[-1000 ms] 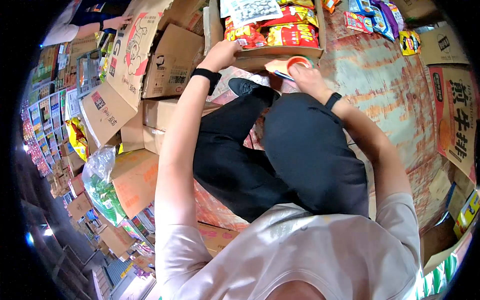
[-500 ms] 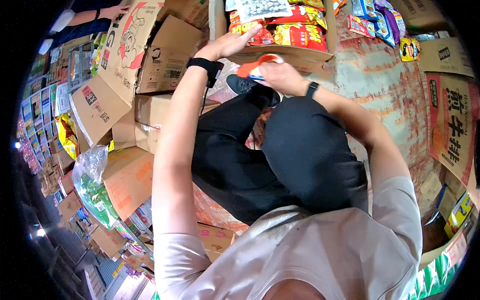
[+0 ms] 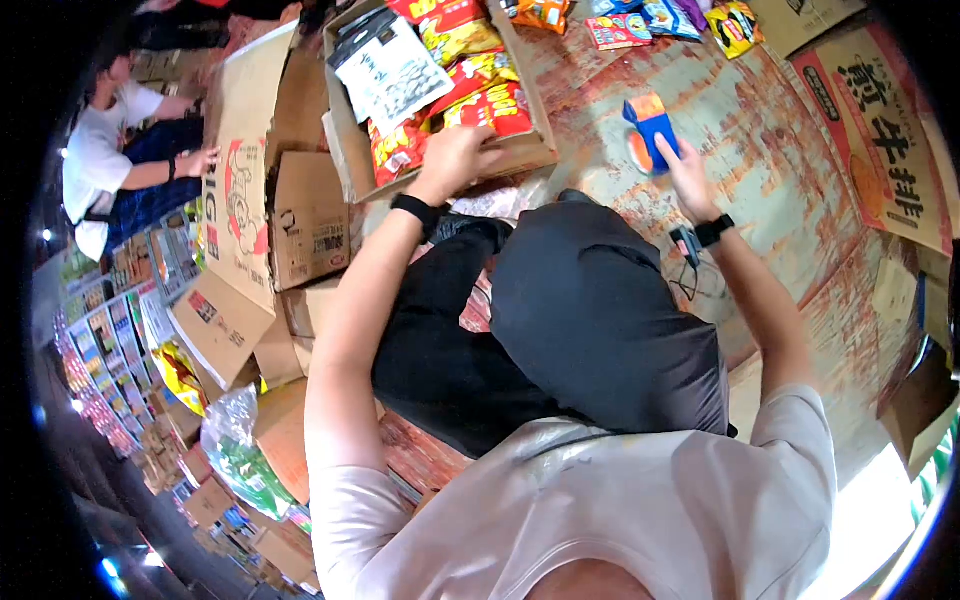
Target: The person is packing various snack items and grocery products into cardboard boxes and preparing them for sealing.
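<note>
An open cardboard box [image 3: 545,150] at the upper middle holds several red and yellow snack bags [image 3: 500,110] and a white-and-black pouch [image 3: 392,72] on top. My left hand [image 3: 458,160] lies over the near edge of this box, against the bags, its fingers apart and partly hidden. Out to the right, above the floor, my right hand [image 3: 688,172] is closed around a blue and orange tape dispenser [image 3: 655,138]. The dispenser is clear of the box.
Loose snack packets [image 3: 735,28] lie at the top right. A printed carton [image 3: 880,130] stands at the right, and opened cartons [image 3: 315,220] crowd the left. Beyond them a person [image 3: 130,150] touches a tall carton flap. My bent knees [image 3: 600,290] fill the middle.
My right hand has moved right with the tape dispenser, away from the box. My left hand stays at the box's near edge. The view has turned, so the box appears tilted and farther left.
</note>
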Action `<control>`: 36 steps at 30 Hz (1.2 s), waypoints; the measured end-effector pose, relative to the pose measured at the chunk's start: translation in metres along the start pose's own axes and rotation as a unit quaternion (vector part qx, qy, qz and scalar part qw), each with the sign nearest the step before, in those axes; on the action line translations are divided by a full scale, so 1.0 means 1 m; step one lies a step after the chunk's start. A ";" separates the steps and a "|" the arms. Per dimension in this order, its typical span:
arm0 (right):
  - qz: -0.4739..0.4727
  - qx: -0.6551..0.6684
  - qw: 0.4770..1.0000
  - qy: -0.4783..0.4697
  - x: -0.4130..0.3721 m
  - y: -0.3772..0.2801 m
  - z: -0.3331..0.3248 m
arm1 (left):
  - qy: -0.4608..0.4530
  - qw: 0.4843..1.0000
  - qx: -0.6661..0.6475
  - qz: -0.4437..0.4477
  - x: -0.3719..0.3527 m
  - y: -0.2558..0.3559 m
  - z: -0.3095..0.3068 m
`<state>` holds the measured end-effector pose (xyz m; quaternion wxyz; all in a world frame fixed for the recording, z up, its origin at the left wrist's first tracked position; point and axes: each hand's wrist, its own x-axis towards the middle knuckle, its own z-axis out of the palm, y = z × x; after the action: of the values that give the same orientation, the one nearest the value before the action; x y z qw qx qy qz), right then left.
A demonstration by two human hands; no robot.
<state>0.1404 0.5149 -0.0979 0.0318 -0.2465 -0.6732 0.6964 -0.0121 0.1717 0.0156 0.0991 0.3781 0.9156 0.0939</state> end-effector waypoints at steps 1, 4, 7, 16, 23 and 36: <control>0.048 0.115 0.992 -0.016 0.005 -0.010 0.010 | 0.000 1.000 -0.025 0.006 0.014 0.014 0.004; 0.127 0.413 0.898 -0.084 0.041 0.002 0.043 | -0.046 0.998 0.047 -0.013 0.041 0.040 0.026; 0.200 0.414 0.880 -0.121 0.049 -0.016 0.072 | -0.056 0.992 0.095 -0.056 0.046 0.044 0.031; 0.254 0.330 0.906 -0.082 0.087 -0.008 0.139 | -0.049 0.993 0.098 -0.050 0.040 0.048 0.033; 0.039 0.115 0.989 0.078 0.223 -0.004 0.197 | -0.126 0.973 -0.044 -0.186 0.057 0.065 -0.001; 0.018 0.235 0.971 -0.048 0.323 -0.061 0.237 | -0.028 0.990 -0.076 -0.114 0.052 0.061 0.020</control>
<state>-0.2515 0.4230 -0.1437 0.0441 -0.2108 -0.4867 0.8466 -0.0022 0.2531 0.0057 0.1633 0.2652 0.9398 0.1409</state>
